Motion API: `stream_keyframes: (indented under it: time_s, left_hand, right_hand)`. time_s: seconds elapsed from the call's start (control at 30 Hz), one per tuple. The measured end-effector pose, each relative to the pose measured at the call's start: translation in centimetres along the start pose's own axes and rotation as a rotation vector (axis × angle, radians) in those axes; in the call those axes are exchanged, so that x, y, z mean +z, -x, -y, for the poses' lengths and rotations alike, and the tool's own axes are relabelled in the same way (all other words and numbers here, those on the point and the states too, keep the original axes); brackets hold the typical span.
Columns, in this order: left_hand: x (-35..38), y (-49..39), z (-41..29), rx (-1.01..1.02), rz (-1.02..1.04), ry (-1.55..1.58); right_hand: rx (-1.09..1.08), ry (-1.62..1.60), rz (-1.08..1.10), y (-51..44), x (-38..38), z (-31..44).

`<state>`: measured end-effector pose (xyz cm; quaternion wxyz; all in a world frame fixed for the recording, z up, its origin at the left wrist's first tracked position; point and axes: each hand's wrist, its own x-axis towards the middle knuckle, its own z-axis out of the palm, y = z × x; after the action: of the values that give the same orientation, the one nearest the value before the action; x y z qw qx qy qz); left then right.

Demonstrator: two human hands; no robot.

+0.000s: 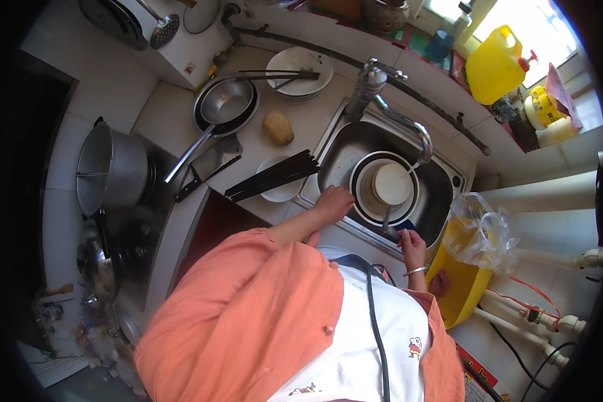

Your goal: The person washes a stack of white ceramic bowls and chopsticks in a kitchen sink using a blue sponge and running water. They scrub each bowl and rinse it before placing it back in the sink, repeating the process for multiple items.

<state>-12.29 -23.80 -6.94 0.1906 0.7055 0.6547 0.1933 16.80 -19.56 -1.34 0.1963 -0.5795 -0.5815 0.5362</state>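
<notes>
My left hand (334, 204) is at the front left edge of the steel sink (335, 163), its fingers curled; whether it holds anything cannot be told. At the sink's front right, my right hand (411, 244) has its fingertips on a small dark blue item (405, 227), perhaps a cloth. Water runs from the chrome faucet (404, 118) onto a white bowl (392, 184) stacked inside a larger basin (358, 171) in the sink. A metal utensil (386, 221) leans at the basin's front. Dark chopsticks (276, 175) lie across a white bowl (287, 193) left of the sink.
A potato (278, 128), a cleaver (213, 163), a ladle-like pan (227, 102) and stacked plates (300, 70) stand on the counter. A large pot (113, 168) is at far left. A yellow bin (462, 281) with a plastic bag (480, 233) stands right of the sink.
</notes>
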Motion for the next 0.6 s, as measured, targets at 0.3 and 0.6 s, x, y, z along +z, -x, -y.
stream_keyframes:
  time_s: [0.3, 0.6]
  left_hand:
    - [3.5, 0.0, 1.4, 0.053, -0.186, -0.052]
    - [2.5, -0.1, 0.7, 0.079, -0.213, -0.057]
  right_hand:
    - [0.002, 0.096, 0.036, 1.5, -1.3, -3.3]
    - [0.082, 0.085, 0.082, -1.0, -0.4, -5.4]
